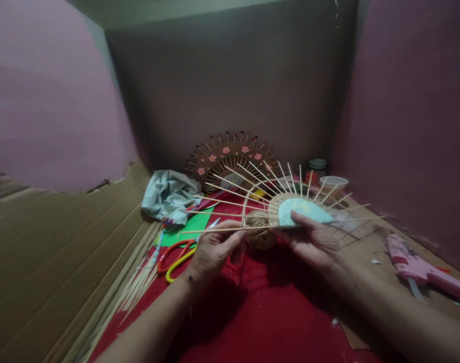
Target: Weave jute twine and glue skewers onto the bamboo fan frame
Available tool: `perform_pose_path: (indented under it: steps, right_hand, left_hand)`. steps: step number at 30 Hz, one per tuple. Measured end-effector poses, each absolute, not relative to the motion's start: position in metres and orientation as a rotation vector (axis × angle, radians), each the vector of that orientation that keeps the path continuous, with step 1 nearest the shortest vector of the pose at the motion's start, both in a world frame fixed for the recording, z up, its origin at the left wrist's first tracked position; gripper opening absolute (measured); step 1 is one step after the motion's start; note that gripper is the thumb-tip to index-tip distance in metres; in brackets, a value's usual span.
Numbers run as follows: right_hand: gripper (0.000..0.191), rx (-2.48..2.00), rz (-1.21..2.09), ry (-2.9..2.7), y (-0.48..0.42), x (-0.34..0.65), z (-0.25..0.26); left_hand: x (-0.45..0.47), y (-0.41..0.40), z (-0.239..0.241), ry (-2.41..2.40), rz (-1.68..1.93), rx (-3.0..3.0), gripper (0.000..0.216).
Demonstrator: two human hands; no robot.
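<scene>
A half-round fan frame (300,207) of thin wooden sticks spreads out in front of me, with a pale blue base and woven twine around it. My right hand (309,239) grips that base, thumb on its front face. With thumb and fingers pinched, my left hand (218,247) holds the lowest stick (203,231) on the left side. A strand of twine (245,201) arcs across the left sticks down to these fingertips. Partly hidden behind the frame and between my hands is a ball of twine (261,237).
Scissors (177,257) with orange and yellow handles lie left, on green paper (199,224). Beyond are a crumpled cloth (169,194), a flowered fan (230,156) and a clear cup (334,182). Loose sticks (139,285) lie left; a pink glue gun (422,267) rests right, on cardboard.
</scene>
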State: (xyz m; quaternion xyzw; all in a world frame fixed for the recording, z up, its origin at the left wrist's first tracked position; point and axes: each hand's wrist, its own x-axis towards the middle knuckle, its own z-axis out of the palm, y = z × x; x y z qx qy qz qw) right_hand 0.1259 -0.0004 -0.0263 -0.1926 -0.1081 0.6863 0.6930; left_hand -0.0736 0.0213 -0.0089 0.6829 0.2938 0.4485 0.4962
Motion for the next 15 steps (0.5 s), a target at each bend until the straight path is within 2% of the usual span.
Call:
perform_pose_path:
  steps: [4, 8, 12, 13, 15]
  right_hand:
    - [0.038, -0.462, 1.533, -0.218, -0.002, 0.123, -0.023]
    - [0.014, -0.595, 1.619, -0.292, -0.009, 0.122, -0.021]
    - [0.034, -1.001, 1.741, -0.72, -0.035, 0.119, -0.018]
    - [0.035, -1.114, 1.659, -0.916, -0.042, 0.117, -0.017]
    - [0.029, -1.233, 1.168, -1.349, -0.053, 0.11, -0.011]
  left_hand:
    - [-0.073, 0.022, -0.01, 0.702, 1.083, 1.666, 0.016]
    - [-0.073, 0.022, -0.011, 0.696, 1.074, 1.666, 0.017]
    - [-0.074, 0.023, -0.011, 0.684, 1.089, 1.686, 0.018]
    - [-0.074, 0.023, -0.011, 0.682, 1.083, 1.698, 0.018]
    - [-0.075, 0.023, -0.011, 0.683, 1.055, 1.718, 0.017]
